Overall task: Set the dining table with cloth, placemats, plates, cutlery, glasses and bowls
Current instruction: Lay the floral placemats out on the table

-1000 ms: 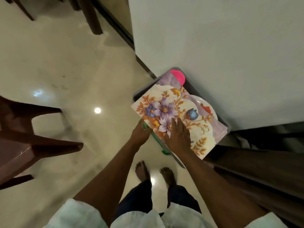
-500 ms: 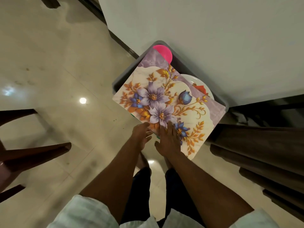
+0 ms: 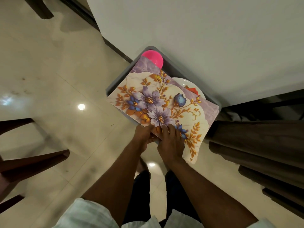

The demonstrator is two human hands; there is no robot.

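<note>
Both my left hand point(image 3: 144, 135) and right hand point(image 3: 171, 142) pinch the floral placemats point(image 3: 158, 102) at their 6 o'clock edge, over the grey tub point(image 3: 118, 83). Judgement: lift the stack level, clearing the plate point(image 3: 185, 83) at 2 o'clock.

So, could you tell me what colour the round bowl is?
Bright pink bowl, head view.

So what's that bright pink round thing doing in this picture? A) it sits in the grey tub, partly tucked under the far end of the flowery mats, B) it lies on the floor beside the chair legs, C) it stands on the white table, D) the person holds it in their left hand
A: the pink round thing shows inside the far corner of the grey tub, its near side covered by the flowery mats.
</note>
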